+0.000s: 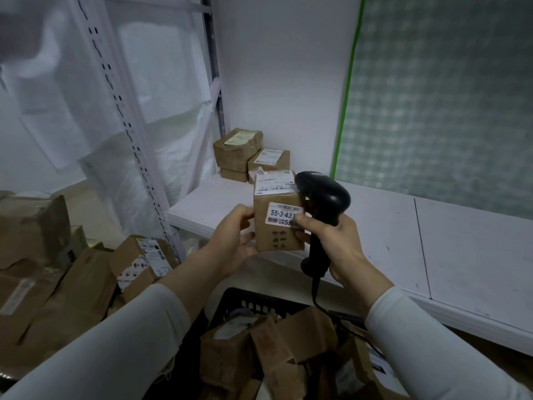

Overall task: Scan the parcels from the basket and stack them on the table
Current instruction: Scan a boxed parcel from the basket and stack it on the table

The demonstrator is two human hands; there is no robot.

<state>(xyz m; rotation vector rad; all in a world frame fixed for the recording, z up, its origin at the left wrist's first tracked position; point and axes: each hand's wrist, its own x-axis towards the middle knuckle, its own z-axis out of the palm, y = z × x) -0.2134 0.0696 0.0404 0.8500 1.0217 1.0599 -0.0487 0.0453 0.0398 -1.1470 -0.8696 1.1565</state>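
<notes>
Left hand (234,243) grips the parcel (275,239) label-forward; right hand (339,249) grips the scanner (327,192) at its three o'clock, probably to scan.

A parcel (277,226) sits between the left hand (235,241) and the right hand (340,249), with the scanner (326,194) just to its right. Beyond the hands, stacked parcels (245,153) lie on the table (476,255). Below the hands, the basket (248,298) holds more parcels (294,336). A pile of boxes (80,281) lies left of the left hand.

White sticker (285,215) on held parcel (277,226) reads "55-3-431"; below, large "5".
</notes>
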